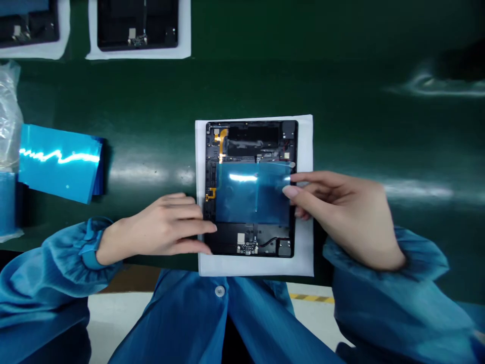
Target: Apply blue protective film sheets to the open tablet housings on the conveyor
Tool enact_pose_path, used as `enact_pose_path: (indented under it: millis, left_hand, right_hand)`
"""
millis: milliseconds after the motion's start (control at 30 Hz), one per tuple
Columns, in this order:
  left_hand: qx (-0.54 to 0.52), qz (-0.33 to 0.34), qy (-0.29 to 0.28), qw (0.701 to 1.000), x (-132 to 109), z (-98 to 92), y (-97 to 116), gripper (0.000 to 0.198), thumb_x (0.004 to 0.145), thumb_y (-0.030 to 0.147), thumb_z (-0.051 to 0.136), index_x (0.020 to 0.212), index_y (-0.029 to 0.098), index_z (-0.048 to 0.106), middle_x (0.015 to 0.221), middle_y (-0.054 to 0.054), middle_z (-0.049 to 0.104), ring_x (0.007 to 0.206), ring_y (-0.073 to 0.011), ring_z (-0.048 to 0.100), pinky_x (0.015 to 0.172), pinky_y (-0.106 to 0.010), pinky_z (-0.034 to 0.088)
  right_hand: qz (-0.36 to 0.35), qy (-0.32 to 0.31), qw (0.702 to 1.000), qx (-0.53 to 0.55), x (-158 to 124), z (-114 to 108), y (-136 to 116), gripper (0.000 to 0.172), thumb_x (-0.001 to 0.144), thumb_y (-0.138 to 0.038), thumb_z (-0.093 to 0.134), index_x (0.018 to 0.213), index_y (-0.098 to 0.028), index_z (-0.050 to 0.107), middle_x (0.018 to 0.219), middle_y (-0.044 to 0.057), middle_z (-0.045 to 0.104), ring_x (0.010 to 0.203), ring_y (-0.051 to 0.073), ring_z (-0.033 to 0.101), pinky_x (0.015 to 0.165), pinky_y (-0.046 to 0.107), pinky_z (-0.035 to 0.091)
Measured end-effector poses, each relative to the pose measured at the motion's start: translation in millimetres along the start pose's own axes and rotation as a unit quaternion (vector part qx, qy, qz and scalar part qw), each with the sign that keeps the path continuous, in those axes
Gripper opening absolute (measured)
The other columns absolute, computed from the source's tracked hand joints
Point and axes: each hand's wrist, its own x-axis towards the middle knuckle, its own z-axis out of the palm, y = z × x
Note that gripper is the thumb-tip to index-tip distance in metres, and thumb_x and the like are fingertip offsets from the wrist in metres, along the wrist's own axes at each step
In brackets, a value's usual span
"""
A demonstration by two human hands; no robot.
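An opened tablet (pixel 227 240) lies on a white sheet (pixel 257 267), with its circuit board, orange flex cables and black inner parts showing. A translucent blue film (pixel 250 199) covers the middle of its inside. My right hand (pixel 344 215) pinches the film's right edge between thumb and forefinger; the other fingers curl beneath. At the tablet's lower left edge, my left hand (pixel 162 226) rests with fingers stretched out and thumb apart, its fingertips touching the frame. Whether the film lies flat on the parts or slightly above them, I cannot tell.
A stack of shiny blue films (pixel 58 164) lies to the left on the green table (pixel 364 121). Beside it are clear plastic wrapping (pixel 9 116) and another blue pile (pixel 7 205). Two more opened tablets, one black housing (pixel 138 25) among them, sit on white sheets at the upper left.
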Motion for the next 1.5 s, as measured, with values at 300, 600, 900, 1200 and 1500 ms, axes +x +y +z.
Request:
enact_pose_path:
  millis: [300,600,900,1200,1500]
  left_hand:
    - [0.274,0.025,-0.11,0.955,79.7,12.4,-6.5,0.038,0.105,0.012,0.05,0.136,0.019,0.071,0.104,-0.009,0.07,0.091,-0.0246,0.064,0.075,-0.036,0.04]
    - [0.175,-0.076,-0.048,0.98,66.4,0.8,-18.7,0.057,0.106,0.036,0.057,0.158,0.015,0.049,0.146,-0.019,0.063,0.135,-0.0347,0.06,0.106,-0.047,0.048]
    - [0.105,-0.166,-0.077,0.977,5.2,1.8,-50.5,0.143,0.075,0.099,0.061,0.173,0.007,0.013,0.179,-0.03,0.014,0.168,-0.0496,0.014,0.135,-0.066,0.009]
    - [0.09,-0.163,-0.068,0.98,8.9,2.1,-50.7,0.144,0.075,0.101,0.057,0.173,0.006,0.014,0.179,-0.03,0.014,0.168,-0.0485,0.014,0.136,-0.065,0.006]
    - [0.092,-0.177,-0.072,0.977,8.6,1.2,-50.7,0.144,0.075,0.102,0.056,0.174,0.007,0.013,0.18,-0.027,0.012,0.169,-0.048,0.011,0.136,-0.064,0.004]
  right_hand:
    - [-0.022,0.088,0.996,-0.013,-25.7,-15.2,8.0,0.027,0.09,-0.048,0.08,0.1,-0.023,0.081,0.07,0.001,0.074,0.055,0.016,0.063,0.055,0.032,0.053]
    - [-0.322,-0.049,0.921,-0.212,-36.1,7.9,-12.0,0.029,0.105,-0.04,0.063,0.115,-0.02,0.082,0.114,0.008,0.084,0.088,0.022,0.08,0.074,0.033,0.062]
    - [-0.506,-0.11,0.746,-0.42,27.7,49.9,-21.7,0.046,0.112,-0.046,0.05,0.143,-0.021,0.072,0.147,0.005,0.071,0.078,0.02,0.078,0.064,0.034,0.053]
    - [-0.459,-0.074,0.79,-0.399,-6.0,44.2,-10.4,0.049,0.109,-0.053,0.055,0.134,-0.018,0.078,0.137,0.01,0.076,0.076,0.021,0.078,0.063,0.035,0.055]
    - [-0.551,-0.076,0.736,-0.386,-42.5,52.9,-3.0,0.042,0.105,-0.048,0.065,0.125,-0.014,0.081,0.141,0.011,0.073,0.063,0.016,0.071,0.056,0.033,0.053]
